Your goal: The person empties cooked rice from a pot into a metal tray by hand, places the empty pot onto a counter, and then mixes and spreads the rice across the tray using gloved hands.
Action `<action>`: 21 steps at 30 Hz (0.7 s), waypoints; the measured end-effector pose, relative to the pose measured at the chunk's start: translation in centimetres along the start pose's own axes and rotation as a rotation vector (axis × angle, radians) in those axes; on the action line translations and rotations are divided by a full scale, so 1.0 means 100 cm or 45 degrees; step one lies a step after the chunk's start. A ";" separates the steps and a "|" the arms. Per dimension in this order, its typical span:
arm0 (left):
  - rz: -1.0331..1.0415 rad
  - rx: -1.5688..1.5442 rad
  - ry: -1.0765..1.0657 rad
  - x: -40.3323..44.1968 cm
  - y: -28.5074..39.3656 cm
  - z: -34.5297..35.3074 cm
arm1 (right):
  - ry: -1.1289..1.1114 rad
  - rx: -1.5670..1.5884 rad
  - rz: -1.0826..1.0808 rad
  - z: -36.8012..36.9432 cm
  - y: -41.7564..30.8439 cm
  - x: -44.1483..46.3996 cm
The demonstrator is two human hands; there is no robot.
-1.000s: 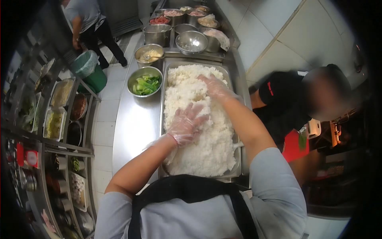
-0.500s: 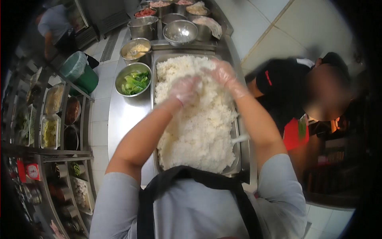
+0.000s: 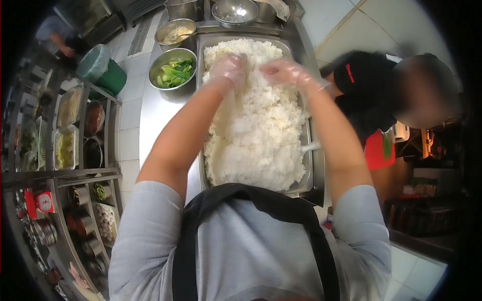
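Observation:
A deep metal tray [image 3: 202, 170] holds a big heap of cooked white rice [image 3: 261, 140]. My left hand [image 3: 228, 69], in a clear plastic glove, is at the far left part of the heap, its fingers curled into the rice and slightly blurred. To its right, my right hand [image 3: 286, 73], also gloved, has its fingers bent and closed at the rice; how much is in them is hidden. A white handle [image 3: 310, 147] sticks out at the tray's right edge.
A bowl of green leafy vegetables [image 3: 174, 71] and a bowl with chopped pale food [image 3: 175, 32] stand left of the tray. Behind it is a metal bowl [image 3: 234, 11]. A co-worker [image 3: 364, 85] is at the right. Shelves [image 3: 65, 175] and a green bin [image 3: 108, 78] stand left.
My view has tilted, so the tray and bowls appear higher. My left hand has gone farther up the heap's left side; the right hand has drawn slightly nearer, its fingers more curled.

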State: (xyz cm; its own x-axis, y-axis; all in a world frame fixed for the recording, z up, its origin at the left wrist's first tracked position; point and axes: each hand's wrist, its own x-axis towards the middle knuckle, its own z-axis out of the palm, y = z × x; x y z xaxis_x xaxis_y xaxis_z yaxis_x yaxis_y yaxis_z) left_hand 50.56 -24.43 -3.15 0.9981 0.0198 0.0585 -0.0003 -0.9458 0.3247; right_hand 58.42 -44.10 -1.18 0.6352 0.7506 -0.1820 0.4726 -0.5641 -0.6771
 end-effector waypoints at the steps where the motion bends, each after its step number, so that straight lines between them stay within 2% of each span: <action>1: 0.069 -0.045 -0.046 0.006 -0.012 0.002 | -0.057 0.289 0.216 -0.008 -0.015 -0.013; 4: 0.192 -0.087 -0.086 -0.001 -0.010 -0.040 | -0.057 -0.603 0.187 -0.041 -0.040 -0.047; 6: 0.150 0.013 -0.085 -0.010 -0.014 -0.054 | -0.358 -1.156 0.205 -0.037 -0.043 -0.066; 8: 0.025 0.213 -0.070 -0.003 -0.030 -0.045 | -0.223 -1.500 0.041 -0.008 -0.012 -0.093; 9: 0.140 0.519 -0.190 -0.006 -0.039 -0.034 | -0.106 -1.450 0.037 0.011 0.011 -0.098; 10: 0.343 0.448 -0.092 -0.008 -0.064 -0.001 | 0.014 -1.401 0.034 0.031 0.035 -0.100; 12: 0.747 0.303 0.109 -0.012 -0.115 0.069 | -0.081 -1.339 0.109 0.045 0.039 -0.105; 14: 0.412 0.233 -0.260 -0.058 -0.044 -0.003 | -0.498 -1.282 0.271 0.058 0.022 -0.108; 15: 0.310 0.257 -0.367 -0.078 -0.016 -0.024 | -0.288 -0.848 0.329 0.070 0.053 -0.114; 16: 0.270 0.298 -0.424 -0.093 0.002 -0.032 | -0.190 -0.710 0.351 0.073 0.050 -0.125; 18: 0.351 0.510 -0.438 -0.122 0.018 -0.024 | -0.012 -0.555 0.355 0.070 0.014 -0.144; 20: -0.034 0.079 -0.293 -0.148 0.032 -0.007 | 0.103 -0.376 0.318 0.070 -0.002 -0.152; 21: -0.089 0.018 -0.258 -0.161 0.044 -0.011 | 0.145 -0.290 0.293 0.074 -0.003 -0.149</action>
State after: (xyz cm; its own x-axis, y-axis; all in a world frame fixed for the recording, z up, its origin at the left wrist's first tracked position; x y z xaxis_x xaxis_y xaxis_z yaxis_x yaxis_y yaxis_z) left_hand 34.46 -28.60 -1.65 0.9876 0.0214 -0.1553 0.0690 -0.9488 0.3082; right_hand 44.24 -52.53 -3.54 0.7990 0.5588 -0.2219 0.4253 -0.7862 -0.4484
